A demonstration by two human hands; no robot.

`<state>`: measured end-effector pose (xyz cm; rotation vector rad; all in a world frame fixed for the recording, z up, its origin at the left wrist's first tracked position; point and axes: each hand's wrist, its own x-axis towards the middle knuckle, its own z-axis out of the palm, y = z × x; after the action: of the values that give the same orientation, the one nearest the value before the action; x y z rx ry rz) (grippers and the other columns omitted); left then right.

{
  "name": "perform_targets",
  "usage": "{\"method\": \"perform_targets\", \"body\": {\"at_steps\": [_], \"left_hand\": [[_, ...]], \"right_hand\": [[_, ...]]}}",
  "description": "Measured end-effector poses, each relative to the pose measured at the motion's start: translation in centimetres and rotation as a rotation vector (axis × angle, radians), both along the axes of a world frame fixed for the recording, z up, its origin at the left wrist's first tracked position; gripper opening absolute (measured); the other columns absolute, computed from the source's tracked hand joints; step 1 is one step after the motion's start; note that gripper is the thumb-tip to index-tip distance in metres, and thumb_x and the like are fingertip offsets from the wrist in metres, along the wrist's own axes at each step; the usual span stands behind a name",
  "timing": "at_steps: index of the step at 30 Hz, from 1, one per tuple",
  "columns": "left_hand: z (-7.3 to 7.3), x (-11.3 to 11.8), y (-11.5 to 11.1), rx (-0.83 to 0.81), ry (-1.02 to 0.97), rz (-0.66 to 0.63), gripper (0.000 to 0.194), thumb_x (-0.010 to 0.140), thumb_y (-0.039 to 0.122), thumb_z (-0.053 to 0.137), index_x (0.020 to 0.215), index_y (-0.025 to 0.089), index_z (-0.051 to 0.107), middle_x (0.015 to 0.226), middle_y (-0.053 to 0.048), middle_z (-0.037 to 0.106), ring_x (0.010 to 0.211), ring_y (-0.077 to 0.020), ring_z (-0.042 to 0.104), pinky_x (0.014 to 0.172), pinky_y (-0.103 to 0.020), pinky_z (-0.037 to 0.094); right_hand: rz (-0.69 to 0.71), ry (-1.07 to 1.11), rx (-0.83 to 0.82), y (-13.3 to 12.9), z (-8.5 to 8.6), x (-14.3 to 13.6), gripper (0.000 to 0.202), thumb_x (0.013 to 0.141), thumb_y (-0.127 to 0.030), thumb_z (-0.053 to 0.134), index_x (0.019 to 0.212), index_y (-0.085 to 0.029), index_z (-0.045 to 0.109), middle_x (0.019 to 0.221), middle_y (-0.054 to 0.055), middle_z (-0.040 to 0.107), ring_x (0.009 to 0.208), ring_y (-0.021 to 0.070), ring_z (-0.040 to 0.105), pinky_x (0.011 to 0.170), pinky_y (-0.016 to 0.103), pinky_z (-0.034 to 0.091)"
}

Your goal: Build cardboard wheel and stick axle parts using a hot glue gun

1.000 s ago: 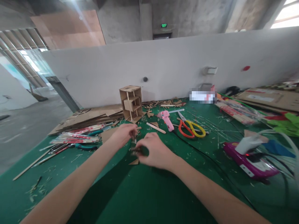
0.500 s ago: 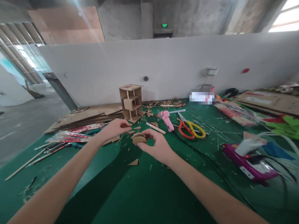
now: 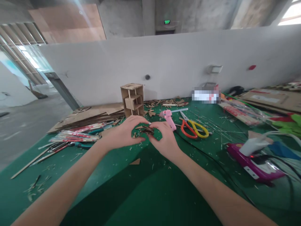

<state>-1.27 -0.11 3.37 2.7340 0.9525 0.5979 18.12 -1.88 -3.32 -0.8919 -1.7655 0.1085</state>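
A small round cardboard disc point(image 3: 148, 130), seen almost edge-on, is between my two hands over the table. My right hand point(image 3: 166, 139) pinches it between thumb and fingers. Around its left side curves my left hand point(image 3: 124, 133), thumb and fingers apart; its upper fingertips come close to the disc, and I cannot tell whether they touch it. Just behind the hands stands a cardboard box frame point(image 3: 132, 100) with shelves and thin sticks. A pink glue gun point(image 3: 169, 119) lies right of my right hand, beside scissors point(image 3: 193, 128) with red and yellow handles.
The green table point(image 3: 131, 194) carries cardboard scraps point(image 3: 164, 103) along the back. Wrapped sticks point(image 3: 77, 135) and flat cardboard point(image 3: 94, 114) lie left. A purple power strip point(image 3: 254, 164) with cables sits right. A white partition point(image 3: 176, 62) borders the far edge.
My left hand has moved right and up to the disc, its fingers spreading around it. My right hand has lifted slightly and turned the disc from facing me to nearly edge-on.
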Motion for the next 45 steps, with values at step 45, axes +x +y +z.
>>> {"method": "perform_targets", "body": {"at_steps": [45], "left_hand": [[-0.1,0.5,0.3,0.178,-0.142,-0.024,0.019,0.077,0.022,0.061,0.096,0.023,0.061,0.099,-0.004,0.065,0.100,-0.0208,0.057,0.087,-0.038,0.047]], "right_hand": [[0.017,-0.087,0.036,-0.5,1.1,0.6,0.025,0.078,-0.017,0.062,0.103,-0.023,0.062,0.098,0.005,0.070,0.096,0.0242,0.059,0.083,0.042,0.047]]}}
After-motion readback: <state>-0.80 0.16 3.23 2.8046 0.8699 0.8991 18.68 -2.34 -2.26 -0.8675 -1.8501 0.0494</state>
